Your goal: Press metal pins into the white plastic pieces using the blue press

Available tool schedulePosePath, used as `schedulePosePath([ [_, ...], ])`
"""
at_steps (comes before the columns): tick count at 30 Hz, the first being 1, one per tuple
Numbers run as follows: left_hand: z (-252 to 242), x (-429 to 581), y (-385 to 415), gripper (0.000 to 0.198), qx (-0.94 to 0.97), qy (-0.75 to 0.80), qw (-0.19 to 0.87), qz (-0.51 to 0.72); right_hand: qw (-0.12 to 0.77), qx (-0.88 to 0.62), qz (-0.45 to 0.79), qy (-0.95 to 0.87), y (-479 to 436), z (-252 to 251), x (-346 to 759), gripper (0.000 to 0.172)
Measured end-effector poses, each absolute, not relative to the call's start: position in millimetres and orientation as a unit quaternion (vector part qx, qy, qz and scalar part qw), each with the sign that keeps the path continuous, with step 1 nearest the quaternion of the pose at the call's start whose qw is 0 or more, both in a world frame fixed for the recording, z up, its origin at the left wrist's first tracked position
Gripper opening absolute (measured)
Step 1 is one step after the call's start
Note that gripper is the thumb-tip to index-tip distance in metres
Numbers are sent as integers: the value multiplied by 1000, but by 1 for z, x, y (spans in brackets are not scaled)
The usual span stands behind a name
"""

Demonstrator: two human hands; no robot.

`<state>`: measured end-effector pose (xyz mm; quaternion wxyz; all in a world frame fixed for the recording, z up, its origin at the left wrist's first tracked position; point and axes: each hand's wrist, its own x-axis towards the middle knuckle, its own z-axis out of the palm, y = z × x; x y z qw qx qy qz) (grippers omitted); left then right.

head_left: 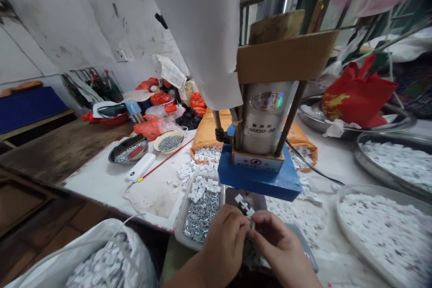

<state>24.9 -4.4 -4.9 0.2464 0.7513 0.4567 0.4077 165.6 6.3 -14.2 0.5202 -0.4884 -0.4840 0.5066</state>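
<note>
My left hand (225,236) and my right hand (278,243) meet in front of the blue press (259,180), fingertips almost touching. The right thumb and index finger pinch at a small white plastic piece (250,212). Curled fingers on the left hand close on something I cannot make out, hidden by the knuckles. Just beyond the fingertips, another white piece (239,198) shows over the dark area under the press head. Beside my left wrist stands a clear plastic tub (180,222) of metal pins (200,216), with several white pieces heaped at its far end.
Loose white pieces (192,172) spread around the press. At right are a round tray (340,216) and a metal basin (361,153) of white pieces. A white sack (141,252) of them stands lower left. Bowls of metal parts, including a cream bowl (182,134), sit farther left.
</note>
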Motion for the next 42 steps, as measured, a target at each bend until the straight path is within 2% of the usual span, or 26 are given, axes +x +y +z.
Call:
schedulePosePath([
  [2, -4, 21, -5, 13, 715, 470, 296, 424, 526, -470, 500, -503, 6, -14, 163, 23],
  [5, -5, 19, -3, 8, 632, 490, 427, 423, 525, -447, 506, -518, 3, -13, 163, 16],
  [8, -7, 19, -2, 6, 598, 483, 496, 404, 501, -457, 554, -484, 2, -11, 168, 17],
  [14, -2, 16, -6, 23, 710, 437, 371, 408, 481, -450, 663, -357, 3, -13, 172, 35],
  [20, 0, 17, -4, 31, 781, 399, 270, 397, 508, -444, 649, -353, 5, -24, 165, 23],
  [26, 8, 18, 0, 26, 835, 340, 223, 371, 488, -434, 673, -348, 2, -17, 167, 24],
  [29, 15, 15, 8, 21, 811, 350, 223, 411, 468, -443, 684, -343, 5, -9, 173, 31],
  [31, 18, 12, 16, 16, 754, 405, 223, 466, 474, -476, 643, -368, 10, -7, 178, 33],
  [34, 13, 12, 32, 12, 681, 483, 213, 508, 499, -526, 516, -455, 19, -9, 183, 29],
  [39, -10, 15, 41, 17, 727, 467, 215, 455, 457, -531, 344, -625, 26, -19, 178, 24],
  [42, -15, 12, 39, 19, 726, 479, 216, 445, 437, -512, 284, -683, 29, -22, 170, 21],
])
